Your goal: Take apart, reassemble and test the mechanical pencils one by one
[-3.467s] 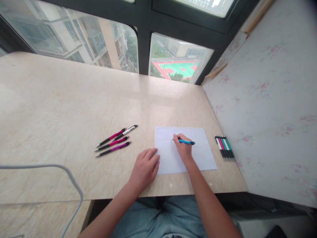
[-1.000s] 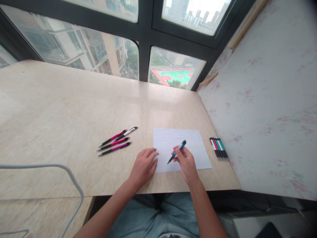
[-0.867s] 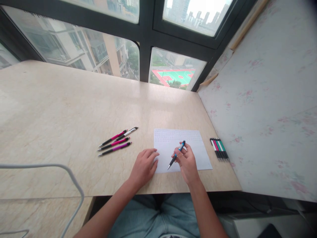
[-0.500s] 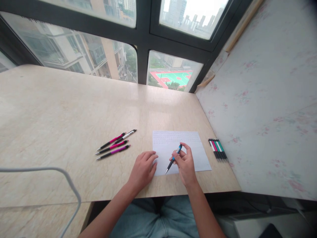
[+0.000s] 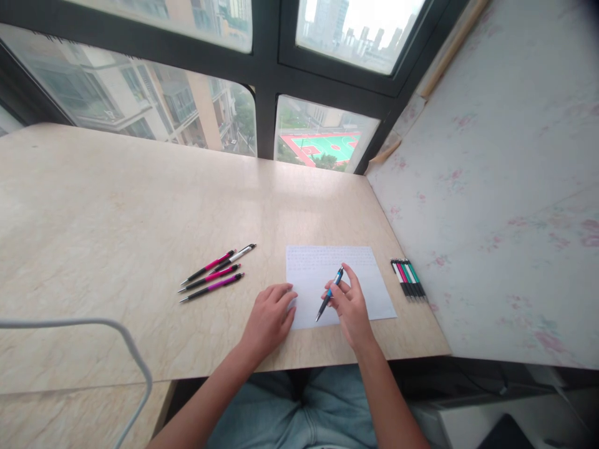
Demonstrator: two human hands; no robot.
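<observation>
A blue and black click pen [image 5: 324, 304] is gripped in my right hand [image 5: 350, 307], over the paper. Its metal tip points down toward me, and my index finger rests at its top end. The white sheet of paper [image 5: 304, 293] lies on the table, with rows of handwriting across its upper part. At the paper's left edge, my left hand [image 5: 270, 310] lies flat with its fingers stretched out, partly on the sheet. Whether the pen tip touches the paper I cannot tell.
Several pens [image 5: 213, 277] in pink, purple and white lie loosely left of the paper. Another row of pens [image 5: 408, 279] sits by the papered wall [image 5: 505, 187] at right. A grey cable-like tube [image 5: 126, 333] curves over the table's [image 5: 140, 206] left front. Windows stand behind.
The pen in my right hand has tilted slightly more upright, its tip shifting a little up and right. My left hand stays in place. The whole view has shifted slightly.
</observation>
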